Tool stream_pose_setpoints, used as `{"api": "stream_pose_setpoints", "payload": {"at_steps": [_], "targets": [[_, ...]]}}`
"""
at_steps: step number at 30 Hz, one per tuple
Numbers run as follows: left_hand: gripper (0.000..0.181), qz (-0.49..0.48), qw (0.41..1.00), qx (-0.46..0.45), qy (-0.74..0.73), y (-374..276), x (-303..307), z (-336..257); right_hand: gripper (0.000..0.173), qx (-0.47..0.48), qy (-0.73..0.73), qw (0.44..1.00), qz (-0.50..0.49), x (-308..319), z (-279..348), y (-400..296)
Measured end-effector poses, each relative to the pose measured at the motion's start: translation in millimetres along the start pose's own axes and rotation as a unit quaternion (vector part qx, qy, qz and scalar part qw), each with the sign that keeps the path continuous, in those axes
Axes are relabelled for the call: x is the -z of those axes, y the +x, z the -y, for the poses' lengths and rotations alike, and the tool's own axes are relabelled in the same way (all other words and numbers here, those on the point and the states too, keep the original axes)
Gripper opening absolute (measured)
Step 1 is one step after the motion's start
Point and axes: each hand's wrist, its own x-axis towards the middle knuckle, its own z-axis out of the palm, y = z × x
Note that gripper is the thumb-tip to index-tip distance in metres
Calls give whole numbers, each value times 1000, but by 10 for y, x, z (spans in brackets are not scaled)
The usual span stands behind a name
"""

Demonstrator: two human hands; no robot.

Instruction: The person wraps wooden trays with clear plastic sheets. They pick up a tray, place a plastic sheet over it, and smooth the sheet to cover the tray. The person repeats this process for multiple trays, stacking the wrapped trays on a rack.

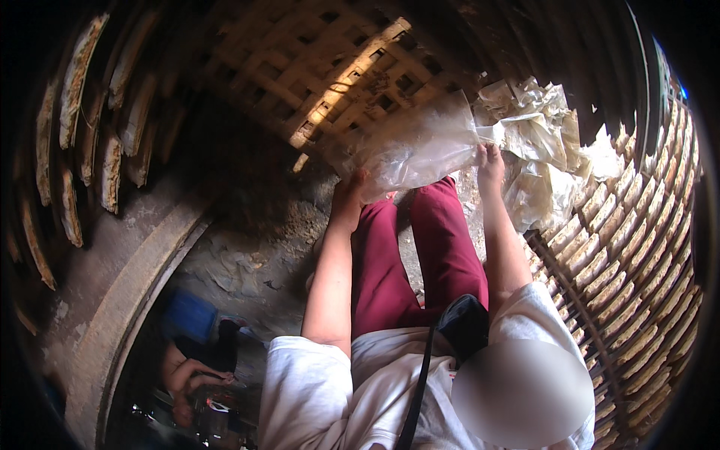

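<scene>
A translucent, wrinkled plastic bag or sheet (419, 149) is stretched between my hands above my knees. My left hand (353, 188) grips its near left edge, with the fingers partly hidden in shadow and behind the film. The right edge is pinched in my right hand (490, 158), which is raised a little farther out. Just past my right hand lies a heap of crumpled, dirty clear plastic (543, 138). Part of the heap's film reaches close to my right fingers, and I cannot tell whether it joins the held piece.
Beyond the plastic is a woven lattice panel (270, 70) with a sunlit strip. Rows of rough slats (624, 270) line the right side. At left runs a curved-looking ledge (132, 287). Another person (185, 371) sits beyond it near a blue container (191, 316).
</scene>
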Motion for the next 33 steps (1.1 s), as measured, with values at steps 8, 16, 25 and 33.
{"api": "stream_pose_setpoints", "payload": {"at_steps": [8, 16, 25, 33], "targets": [[73, 184, 958, 53, -212, -149, -524, 10, 50, 130, -41, 987, 87, -293, 1495, -924], [66, 147, 966, 108, -182, -498, -840, -121, 52, 27, -287, 958, -6, -105, 761, -496], [72, 154, 964, 101, -192, -664, -744, -219, 63, 18, -390, 906, 165, -265, 153, -336], [72, 151, 958, 57, -236, -625, -913, -361, 68, 288, -295, 889, 200, -439, 508, -735]]}}
